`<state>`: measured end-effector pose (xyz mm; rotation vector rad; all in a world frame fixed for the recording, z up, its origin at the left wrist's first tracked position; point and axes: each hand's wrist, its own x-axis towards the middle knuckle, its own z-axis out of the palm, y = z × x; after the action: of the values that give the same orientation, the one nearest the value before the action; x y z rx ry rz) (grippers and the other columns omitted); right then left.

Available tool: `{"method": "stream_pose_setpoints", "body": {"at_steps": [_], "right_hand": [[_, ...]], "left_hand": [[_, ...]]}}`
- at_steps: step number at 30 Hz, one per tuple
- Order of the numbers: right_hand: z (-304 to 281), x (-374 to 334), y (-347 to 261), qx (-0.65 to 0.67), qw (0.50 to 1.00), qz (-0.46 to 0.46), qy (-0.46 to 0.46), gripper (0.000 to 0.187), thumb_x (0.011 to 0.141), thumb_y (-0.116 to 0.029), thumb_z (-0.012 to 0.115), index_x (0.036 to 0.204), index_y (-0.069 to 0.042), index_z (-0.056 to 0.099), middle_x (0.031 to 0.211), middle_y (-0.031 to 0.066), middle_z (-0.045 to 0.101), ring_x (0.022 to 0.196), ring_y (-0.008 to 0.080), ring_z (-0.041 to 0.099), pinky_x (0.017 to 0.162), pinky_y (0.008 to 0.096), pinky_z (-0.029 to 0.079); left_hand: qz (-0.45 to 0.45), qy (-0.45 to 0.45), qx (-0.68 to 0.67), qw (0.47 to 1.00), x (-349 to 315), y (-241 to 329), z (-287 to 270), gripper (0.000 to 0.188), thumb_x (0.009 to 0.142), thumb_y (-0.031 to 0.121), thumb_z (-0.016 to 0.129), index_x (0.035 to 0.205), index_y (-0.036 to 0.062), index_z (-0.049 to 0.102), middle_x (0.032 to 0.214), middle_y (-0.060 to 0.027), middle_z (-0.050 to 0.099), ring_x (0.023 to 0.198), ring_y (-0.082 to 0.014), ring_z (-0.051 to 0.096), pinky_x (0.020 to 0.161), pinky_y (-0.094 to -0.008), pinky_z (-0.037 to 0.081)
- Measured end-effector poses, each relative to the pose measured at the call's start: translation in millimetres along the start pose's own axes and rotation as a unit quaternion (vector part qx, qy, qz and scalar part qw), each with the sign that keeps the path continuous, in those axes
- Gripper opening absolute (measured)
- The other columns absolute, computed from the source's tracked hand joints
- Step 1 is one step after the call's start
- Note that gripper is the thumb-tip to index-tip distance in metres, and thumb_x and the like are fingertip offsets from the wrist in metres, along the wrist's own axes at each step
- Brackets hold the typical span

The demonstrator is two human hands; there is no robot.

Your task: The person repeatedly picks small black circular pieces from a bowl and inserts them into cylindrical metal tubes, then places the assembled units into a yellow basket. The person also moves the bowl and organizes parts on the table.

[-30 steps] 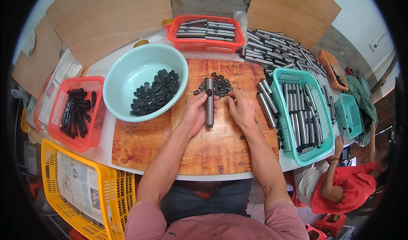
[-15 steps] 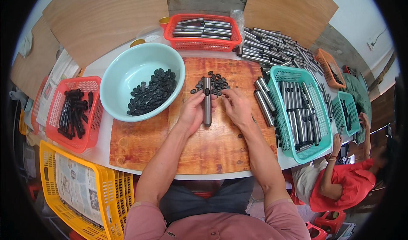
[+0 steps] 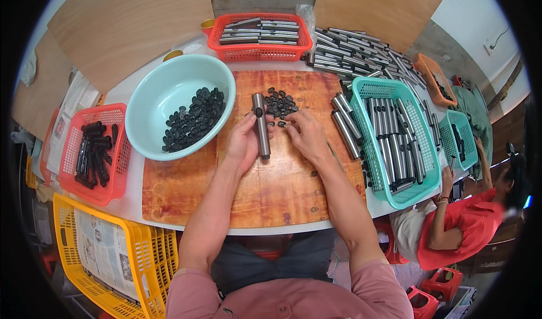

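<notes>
Head view: the left hand (image 3: 241,145) is holding a smooth, cylindrical steel tube (image 3: 262,132) in curled fingers over the stained wooden board (image 3: 276,200), while the right hand (image 3: 309,139), half open, is reaching fingertips to a small black oval piece (image 3: 281,124) (can't tell if gripped). If the left grip is loosening, the round tube could be slipping; a sloppy pinch could be sending the oval skidding.

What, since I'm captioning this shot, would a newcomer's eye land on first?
Probably the big blue bowl of black pieces on the left. In the middle, the left hand holds a metal tube over the wooden board, the right hand beside a small heap of similar pieces. On the right, a green basket holds more tubes.
</notes>
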<state>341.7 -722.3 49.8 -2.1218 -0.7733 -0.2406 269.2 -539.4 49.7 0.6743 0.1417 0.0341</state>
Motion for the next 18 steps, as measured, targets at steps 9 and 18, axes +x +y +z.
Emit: {"method": "stream_pose_setpoints", "body": {"at_steps": [9, 18], "right_hand": [[3.9, -0.5, -2.2, -0.077, 0.996, -0.031, -0.026, 0.018, 0.085, -0.011, 0.074, 0.100, -0.003, 0.074, 0.096, 0.0129, 0.067, 0.090, 0.0337, 0.067, 0.077, 0.0434, 0.053], [1.8, 0.5, -20.4, 0.113, 0.981, 0.149, -0.045, 0.019, 0.088, -0.011, 0.070, 0.103, -0.001, 0.073, 0.092, 0.0174, 0.071, 0.085, 0.0320, 0.070, 0.076, 0.0397, 0.054]], "left_hand": [[-0.013, -0.014, -0.038, 0.999, -3.0, -0.8, 6.3, 0.033, 0.106, 0.018, 0.048, 0.133, 0.0008, 0.053, 0.108, -0.0147, 0.065, 0.092, -0.0251, 0.064, 0.086, -0.0407, 0.055], [-0.021, -0.013, -0.044, 0.999, -2.2, -0.8, 0.6, 0.025, 0.106, 0.015, 0.046, 0.127, 0.0029, 0.053, 0.108, -0.0151, 0.065, 0.092, -0.0261, 0.065, 0.088, -0.0421, 0.057]]}}
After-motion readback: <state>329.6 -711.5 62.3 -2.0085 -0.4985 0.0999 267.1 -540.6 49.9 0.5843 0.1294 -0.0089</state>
